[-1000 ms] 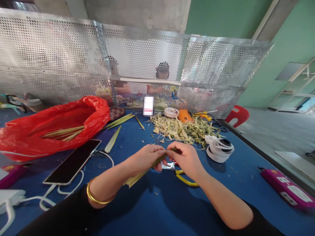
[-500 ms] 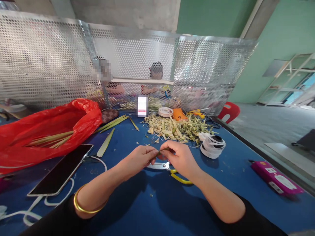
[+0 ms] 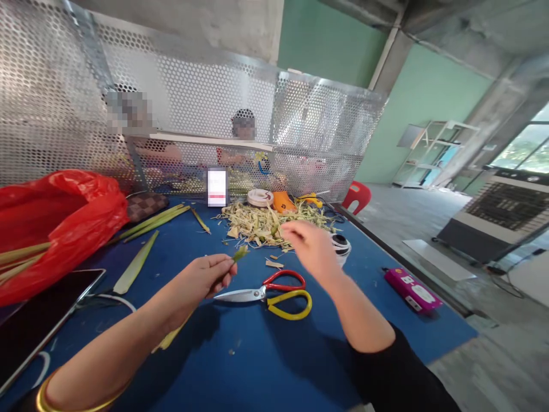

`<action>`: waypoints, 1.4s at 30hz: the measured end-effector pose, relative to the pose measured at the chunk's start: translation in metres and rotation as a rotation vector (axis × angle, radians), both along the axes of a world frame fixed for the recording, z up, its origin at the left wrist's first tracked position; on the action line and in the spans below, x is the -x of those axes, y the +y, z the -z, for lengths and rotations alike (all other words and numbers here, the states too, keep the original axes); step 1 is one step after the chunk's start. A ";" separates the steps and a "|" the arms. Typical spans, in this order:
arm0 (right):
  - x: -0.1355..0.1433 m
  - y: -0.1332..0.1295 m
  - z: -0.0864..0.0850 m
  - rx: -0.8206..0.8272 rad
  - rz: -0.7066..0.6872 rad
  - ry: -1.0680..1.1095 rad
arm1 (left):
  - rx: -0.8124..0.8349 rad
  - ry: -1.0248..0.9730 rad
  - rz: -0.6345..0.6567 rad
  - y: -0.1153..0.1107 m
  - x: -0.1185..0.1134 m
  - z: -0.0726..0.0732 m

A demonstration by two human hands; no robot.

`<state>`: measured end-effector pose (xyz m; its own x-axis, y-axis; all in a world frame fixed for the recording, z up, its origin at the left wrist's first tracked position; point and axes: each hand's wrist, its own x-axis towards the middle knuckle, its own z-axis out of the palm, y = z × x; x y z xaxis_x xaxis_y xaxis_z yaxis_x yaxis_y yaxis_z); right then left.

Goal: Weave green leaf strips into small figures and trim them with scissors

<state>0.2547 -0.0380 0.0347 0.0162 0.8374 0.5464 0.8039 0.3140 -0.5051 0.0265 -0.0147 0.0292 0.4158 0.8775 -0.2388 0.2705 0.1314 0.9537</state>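
Note:
My left hand (image 3: 213, 273) is closed on a green leaf piece (image 3: 241, 253), whose frayed tip sticks out past the fingertips. A pale strip (image 3: 175, 335) shows below my left wrist. To the right, my right hand (image 3: 309, 243) is raised over the front edge of a pile of pale green leaf scraps (image 3: 253, 223); its fingers are bent and blurred, and whether they hold anything is hidden. Between and below the hands lie scissors (image 3: 262, 293) with one red and one yellow handle, blades pointing left.
A red plastic bag (image 3: 90, 200) with stalks, a tablet (image 3: 47, 320) and a cut leaf (image 3: 136, 263) are at the left. White tape rolls (image 3: 341, 245) and a purple box (image 3: 412, 290) lie right. A perforated metal screen (image 3: 206, 97) stands behind, with people beyond it.
My hands have parted: the right moved up toward the scrap pile, the left stayed low with the leaf piece. The scissors are now uncovered. The view has turned right.

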 end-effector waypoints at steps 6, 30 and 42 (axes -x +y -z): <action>-0.038 0.022 0.022 0.340 0.266 -0.361 | 0.166 -0.175 -0.108 0.005 0.002 0.003; -0.036 0.036 0.061 0.359 0.053 0.098 | 0.319 -0.285 -0.072 0.014 0.007 0.016; -0.018 0.005 0.038 0.205 -0.081 0.126 | 0.333 -0.229 -0.031 0.036 -0.068 0.010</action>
<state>0.2725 -0.0332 -0.0032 0.0017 0.9319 0.3627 0.7068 0.2554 -0.6597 0.0942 0.0210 0.0196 0.4656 0.7808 -0.4166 0.0469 0.4483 0.8927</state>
